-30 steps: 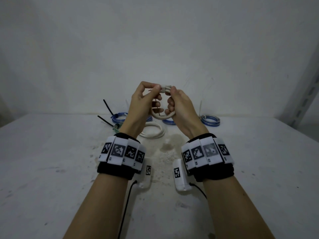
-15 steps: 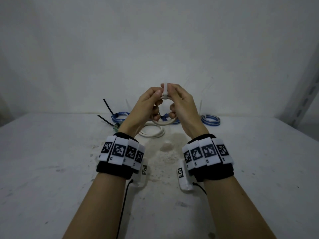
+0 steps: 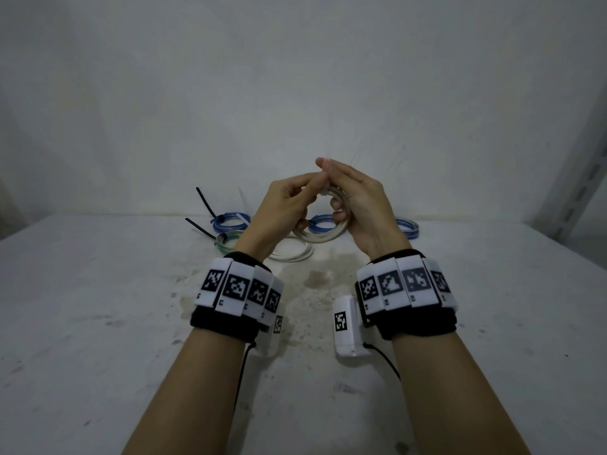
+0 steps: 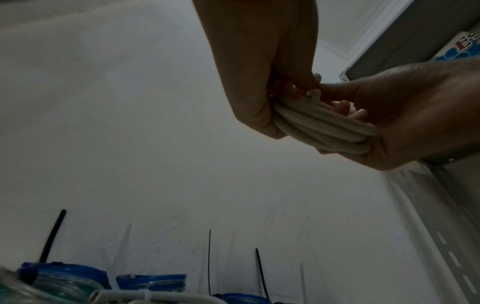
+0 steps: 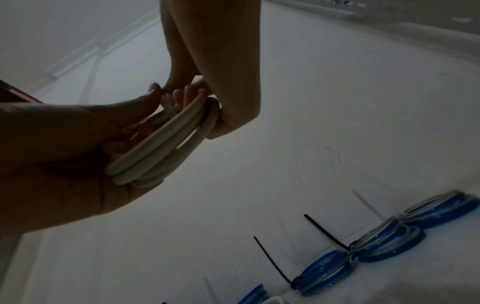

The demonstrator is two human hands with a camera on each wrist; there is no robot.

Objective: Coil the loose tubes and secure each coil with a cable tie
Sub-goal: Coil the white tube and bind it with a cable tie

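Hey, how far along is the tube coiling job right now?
Done: three blue tube coils and a clear greenish coil lie tied on the table. In hand: both the left hand and right hand grip a cream tube coil, fitting a white cable tie. Left: cinching it.

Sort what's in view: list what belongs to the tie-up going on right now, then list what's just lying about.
In hand now:
white tube coil, held up by both hands
white cable tie at the top of it
left hand
right hand

Lying about:
blue coils, already tied
clear greenish coil
white coil on the table
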